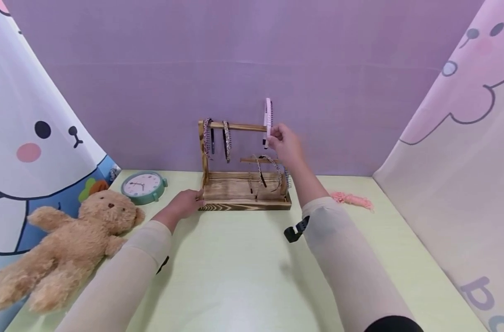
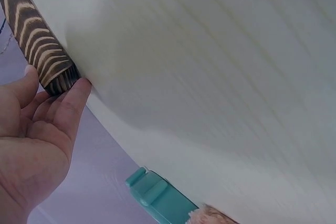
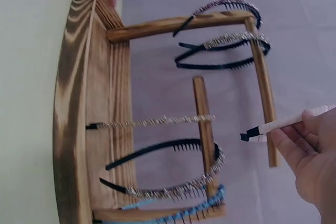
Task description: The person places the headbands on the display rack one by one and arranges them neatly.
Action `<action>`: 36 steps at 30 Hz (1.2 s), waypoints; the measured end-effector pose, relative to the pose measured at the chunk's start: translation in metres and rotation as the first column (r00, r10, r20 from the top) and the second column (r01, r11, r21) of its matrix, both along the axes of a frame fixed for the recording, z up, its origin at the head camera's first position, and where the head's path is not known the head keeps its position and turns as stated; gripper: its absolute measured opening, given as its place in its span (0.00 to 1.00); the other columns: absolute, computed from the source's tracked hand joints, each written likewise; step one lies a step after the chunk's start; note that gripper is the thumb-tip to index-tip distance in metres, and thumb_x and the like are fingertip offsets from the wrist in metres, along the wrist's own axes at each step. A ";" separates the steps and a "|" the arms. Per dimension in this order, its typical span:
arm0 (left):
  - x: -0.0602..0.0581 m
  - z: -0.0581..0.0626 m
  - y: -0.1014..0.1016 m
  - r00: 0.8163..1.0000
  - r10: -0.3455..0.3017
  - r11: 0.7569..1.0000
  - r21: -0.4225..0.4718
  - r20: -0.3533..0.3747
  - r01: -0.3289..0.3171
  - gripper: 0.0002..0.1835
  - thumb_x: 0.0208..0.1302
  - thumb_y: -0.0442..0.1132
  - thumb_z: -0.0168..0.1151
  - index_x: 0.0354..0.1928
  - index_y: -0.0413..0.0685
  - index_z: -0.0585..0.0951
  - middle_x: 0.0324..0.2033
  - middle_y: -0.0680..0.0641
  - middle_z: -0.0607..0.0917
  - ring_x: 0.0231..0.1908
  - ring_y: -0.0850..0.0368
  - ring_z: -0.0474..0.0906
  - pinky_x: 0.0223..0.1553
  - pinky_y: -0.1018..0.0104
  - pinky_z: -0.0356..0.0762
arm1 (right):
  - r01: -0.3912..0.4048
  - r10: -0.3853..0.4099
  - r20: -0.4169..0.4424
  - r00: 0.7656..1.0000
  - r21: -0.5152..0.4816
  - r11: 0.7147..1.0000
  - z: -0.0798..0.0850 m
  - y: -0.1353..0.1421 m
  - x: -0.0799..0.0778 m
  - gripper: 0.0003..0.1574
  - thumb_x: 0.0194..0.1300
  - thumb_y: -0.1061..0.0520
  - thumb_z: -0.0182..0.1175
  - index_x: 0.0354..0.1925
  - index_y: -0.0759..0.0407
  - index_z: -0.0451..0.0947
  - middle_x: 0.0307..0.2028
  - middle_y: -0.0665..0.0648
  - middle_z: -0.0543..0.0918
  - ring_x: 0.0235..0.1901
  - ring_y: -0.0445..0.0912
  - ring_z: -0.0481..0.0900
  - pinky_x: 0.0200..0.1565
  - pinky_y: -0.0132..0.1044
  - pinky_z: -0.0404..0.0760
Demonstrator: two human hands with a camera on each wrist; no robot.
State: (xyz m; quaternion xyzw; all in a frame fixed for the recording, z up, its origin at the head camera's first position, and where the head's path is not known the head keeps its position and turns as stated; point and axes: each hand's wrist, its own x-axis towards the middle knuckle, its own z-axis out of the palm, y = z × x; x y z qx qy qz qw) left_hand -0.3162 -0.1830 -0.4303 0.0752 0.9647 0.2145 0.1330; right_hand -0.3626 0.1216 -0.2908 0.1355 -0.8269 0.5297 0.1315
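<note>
A wooden headband stand (image 1: 243, 207) with a tray base and two horizontal bars stands at the back of the table. At its front left corner, my left hand (image 1: 184, 204) grips the tray's edge between thumb and fingers. My right hand (image 1: 288, 146) pinches a pale pink headband (image 1: 269, 113) at the right end of the upper bar (image 1: 245, 127). In the right wrist view the headband's black tips (image 3: 251, 134) show beside that bar. Glittery headbands (image 3: 231, 40) hang on the upper bar's other end. The lower bar (image 3: 203, 114) carries several more, among them a blue one (image 3: 197, 205).
A teal alarm clock (image 1: 143, 186) lies face up left of the stand, beside a brown teddy bear (image 1: 75, 244). A pink tasselled bundle (image 1: 352, 199) lies to the right. Purple cloth (image 1: 339, 92) hangs behind, with printed cloths at both sides.
</note>
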 end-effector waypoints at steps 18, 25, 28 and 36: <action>0.002 -0.002 -0.002 1.000 0.016 1.000 0.015 -0.004 -0.016 0.32 0.77 0.48 0.48 0.76 0.43 0.56 0.71 0.35 0.64 0.71 0.34 0.56 0.72 0.41 0.55 | -0.015 0.010 0.040 0.999 0.114 0.993 -0.026 -0.048 -0.004 0.06 0.72 0.59 0.57 0.45 0.59 0.75 0.37 0.56 0.79 0.41 0.52 0.82 0.42 0.38 0.85; 0.003 -0.001 -0.002 1.000 0.019 0.999 0.032 -0.005 -0.019 0.32 0.76 0.48 0.49 0.76 0.44 0.56 0.71 0.35 0.65 0.71 0.34 0.57 0.72 0.41 0.55 | -0.015 0.009 0.049 0.999 0.109 0.994 -0.027 -0.050 -0.007 0.05 0.72 0.60 0.57 0.44 0.60 0.74 0.37 0.57 0.79 0.41 0.52 0.83 0.41 0.37 0.85; 0.004 -0.002 -0.002 1.000 0.021 0.999 0.033 0.000 -0.021 0.32 0.76 0.48 0.49 0.76 0.44 0.56 0.70 0.35 0.65 0.71 0.35 0.57 0.71 0.41 0.56 | -0.015 0.007 0.064 0.998 0.133 0.991 -0.030 -0.050 -0.009 0.04 0.71 0.60 0.58 0.43 0.60 0.74 0.37 0.57 0.79 0.41 0.52 0.83 0.41 0.35 0.85; 0.003 -0.001 -0.002 1.000 0.022 0.999 0.028 -0.006 -0.022 0.32 0.76 0.48 0.49 0.76 0.45 0.56 0.71 0.36 0.65 0.71 0.36 0.58 0.72 0.42 0.56 | -0.025 0.003 0.151 0.989 0.148 0.989 -0.038 -0.049 -0.015 0.04 0.72 0.60 0.56 0.42 0.60 0.73 0.39 0.57 0.79 0.42 0.50 0.83 0.45 0.39 0.85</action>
